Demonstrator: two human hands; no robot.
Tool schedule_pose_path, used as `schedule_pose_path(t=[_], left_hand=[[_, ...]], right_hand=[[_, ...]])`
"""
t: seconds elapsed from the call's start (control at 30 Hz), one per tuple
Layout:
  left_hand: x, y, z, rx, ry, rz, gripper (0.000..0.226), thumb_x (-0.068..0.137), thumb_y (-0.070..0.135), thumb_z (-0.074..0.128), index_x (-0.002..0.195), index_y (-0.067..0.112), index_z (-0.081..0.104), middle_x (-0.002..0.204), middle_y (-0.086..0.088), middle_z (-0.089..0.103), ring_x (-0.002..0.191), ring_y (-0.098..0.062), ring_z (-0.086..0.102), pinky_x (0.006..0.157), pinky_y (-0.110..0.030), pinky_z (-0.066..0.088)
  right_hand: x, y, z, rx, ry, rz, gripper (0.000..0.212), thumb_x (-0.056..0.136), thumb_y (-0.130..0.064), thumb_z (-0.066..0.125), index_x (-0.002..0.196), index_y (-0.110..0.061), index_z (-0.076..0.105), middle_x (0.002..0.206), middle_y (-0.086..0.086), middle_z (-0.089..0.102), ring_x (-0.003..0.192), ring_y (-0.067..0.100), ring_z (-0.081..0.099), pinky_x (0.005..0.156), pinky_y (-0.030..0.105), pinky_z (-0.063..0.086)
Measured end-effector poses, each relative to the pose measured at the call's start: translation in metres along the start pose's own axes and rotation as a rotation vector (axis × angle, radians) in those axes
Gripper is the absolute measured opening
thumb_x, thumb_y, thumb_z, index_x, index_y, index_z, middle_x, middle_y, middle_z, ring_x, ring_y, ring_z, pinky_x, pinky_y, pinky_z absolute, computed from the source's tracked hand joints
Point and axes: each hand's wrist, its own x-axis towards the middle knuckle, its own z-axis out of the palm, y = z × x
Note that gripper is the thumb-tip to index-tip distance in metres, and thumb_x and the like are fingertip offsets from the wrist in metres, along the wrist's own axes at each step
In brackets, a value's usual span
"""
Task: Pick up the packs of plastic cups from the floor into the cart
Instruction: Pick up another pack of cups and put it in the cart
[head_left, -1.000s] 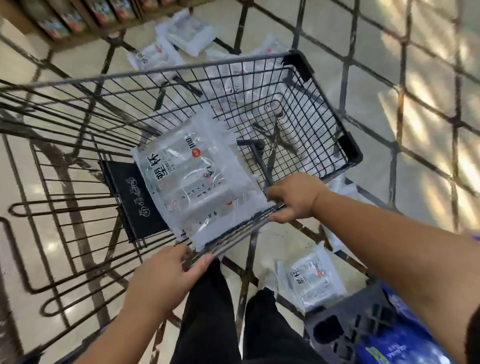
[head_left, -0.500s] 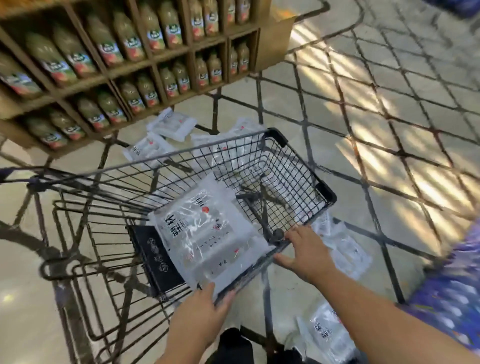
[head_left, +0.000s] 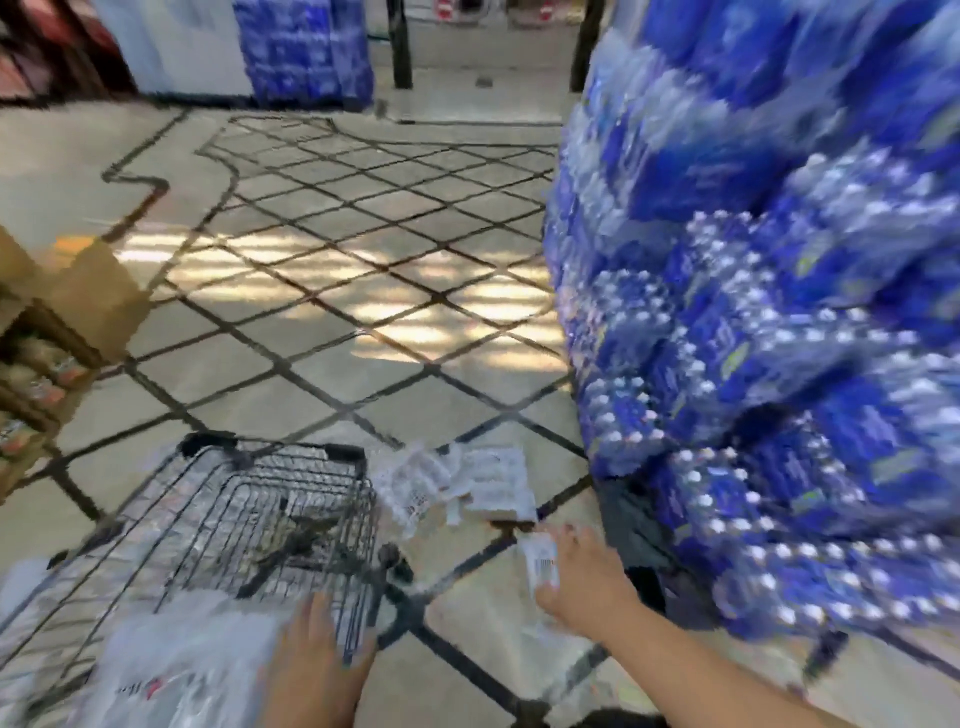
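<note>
The right hand (head_left: 582, 577) grasps a clear plastic cup pack (head_left: 540, 564) by its slick end, so it may slip. Fingers of the left hand (head_left: 317, 665) lie released on the black wire cart (head_left: 270, 448).

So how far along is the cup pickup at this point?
Done: at least one pack lies in the cart, with the left hand flat at its edge. In hand: the right hand reaches a floor pack; its grip is unclear in the blur. Left: more packs lying beside the cart.
</note>
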Motion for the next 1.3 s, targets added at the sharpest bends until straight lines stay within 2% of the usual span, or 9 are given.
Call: schedule_pose_path(t=[0.07,0.2,0.33,0.5,0.63,0.8,0.93,1.1,1.3], left_hand=[[0.011,0.051,-0.006,0.008,0.071,0.185,0.078,0.091,0.054,0.057,0.154,0.021,0.025,0.157,-0.006,0.028,0.14,-0.027,0.035,0.109,-0.04,0.038],[0.03,0.158,-0.006,0.102,0.017,0.51,0.075,0.094,0.058,0.047,0.155,0.026,0.019,0.159,0.003,0.021,0.144,-0.018,0.025,0.112,-0.032,0.035],[0.024,0.227,0.028,0.183,-0.054,0.593,0.077,0.092,0.065,0.043,0.154,0.026,0.022,0.157,0.004,0.024,0.141,-0.017,0.031,0.107,-0.032,0.041],[0.022,0.276,0.084,0.234,-0.056,0.631,0.091,0.075,0.076,0.031,0.144,0.018,0.046,0.144,-0.004,0.047,0.13,-0.028,0.048,0.1,-0.045,0.046],[0.025,0.296,0.114,0.267,-0.109,0.57,0.093,0.076,0.077,0.029,0.147,0.018,0.039,0.141,-0.004,0.047,0.127,-0.025,0.047,0.102,-0.042,0.043],[0.024,0.315,0.126,0.178,-0.242,0.417,0.08,0.088,0.059,0.057,0.15,0.014,0.033,0.151,-0.004,0.035,0.137,-0.024,0.038,0.102,-0.039,0.042],[0.054,0.315,0.162,0.15,-0.292,0.293,0.072,0.089,0.051,0.063,0.147,0.018,0.036,0.146,-0.005,0.038,0.133,-0.027,0.04,0.098,-0.042,0.042],[0.139,0.296,0.283,0.16,-0.372,0.09,0.075,0.089,0.055,0.06,0.148,0.018,0.033,0.148,-0.009,0.037,0.133,-0.033,0.041,0.099,-0.05,0.04],[0.262,0.221,0.494,0.192,-0.415,0.152,0.075,0.088,0.05,0.064,0.149,0.017,0.033,0.145,-0.01,0.039,0.135,-0.027,0.037,0.106,-0.043,0.034]], right_hand=[[-0.014,0.04,-0.011,0.055,0.074,0.12,0.074,0.077,-0.054,0.062,0.14,-0.024,0.038,0.136,0.002,0.042,0.127,0.023,0.043,0.099,0.031,0.04],[-0.043,0.114,-0.025,0.118,0.132,0.294,0.085,0.075,-0.062,0.064,0.143,-0.022,0.034,0.14,0.003,0.037,0.131,0.025,0.041,0.102,0.037,0.042],[-0.06,0.179,-0.034,0.215,0.157,0.432,0.084,0.077,-0.059,0.064,0.144,-0.023,0.031,0.141,0.003,0.035,0.131,0.027,0.039,0.102,0.037,0.041],[-0.058,0.241,-0.034,0.218,0.153,0.45,0.083,0.08,-0.057,0.063,0.146,-0.022,0.028,0.146,0.005,0.033,0.134,0.027,0.037,0.105,0.039,0.04],[-0.041,0.272,-0.03,0.209,0.108,0.444,0.078,0.083,-0.055,0.063,0.144,-0.022,0.029,0.146,0.006,0.033,0.133,0.028,0.037,0.105,0.041,0.04],[-0.026,0.287,-0.015,0.221,0.02,0.44,0.075,0.087,-0.055,0.055,0.147,-0.018,0.029,0.145,0.009,0.036,0.131,0.028,0.038,0.107,0.039,0.037],[0.002,0.295,0.016,0.231,-0.085,0.462,0.073,0.087,-0.052,0.057,0.146,-0.018,0.029,0.143,0.008,0.037,0.129,0.027,0.039,0.103,0.036,0.041],[0.085,0.314,0.122,0.268,-0.182,0.498,0.073,0.087,-0.05,0.06,0.145,-0.016,0.03,0.145,0.011,0.036,0.127,0.029,0.04,0.1,0.038,0.043],[0.221,0.352,0.314,0.235,-0.156,0.435,0.075,0.087,-0.047,0.065,0.145,-0.015,0.032,0.144,0.013,0.035,0.127,0.032,0.04,0.102,0.042,0.042]])
